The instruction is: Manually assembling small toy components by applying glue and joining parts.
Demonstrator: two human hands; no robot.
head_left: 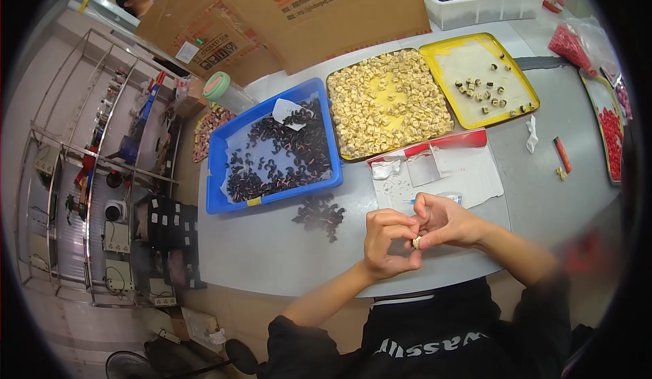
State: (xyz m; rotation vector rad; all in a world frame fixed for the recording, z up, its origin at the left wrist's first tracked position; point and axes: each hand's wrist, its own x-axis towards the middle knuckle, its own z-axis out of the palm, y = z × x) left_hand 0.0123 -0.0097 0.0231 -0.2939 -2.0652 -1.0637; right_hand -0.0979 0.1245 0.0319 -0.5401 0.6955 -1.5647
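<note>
My two hands meet above the table's near edge. A small cream-coloured piece (416,242) with a dark spot is pinched between the thumb and fingers of my right hand (447,224). Close against it, my left hand (390,242) has its fingers curled and its thumb bent toward the piece; whatever its fingertips grip is too small to make out. Just beyond my hands lies an open white box with a red edge (475,139), with crumpled white paper (386,169) on it. A yellow tray (387,94) full of similar cream pieces stands behind the box.
At left, a blue tray (216,175) holds black curved pieces; a loose pile (320,217) lies before it. A second yellow tray (530,94) carries scattered pieces. A red marker-like stick (562,155) lies at right. Cardboard boxes (339,19) and a white bin (468,13) stand behind.
</note>
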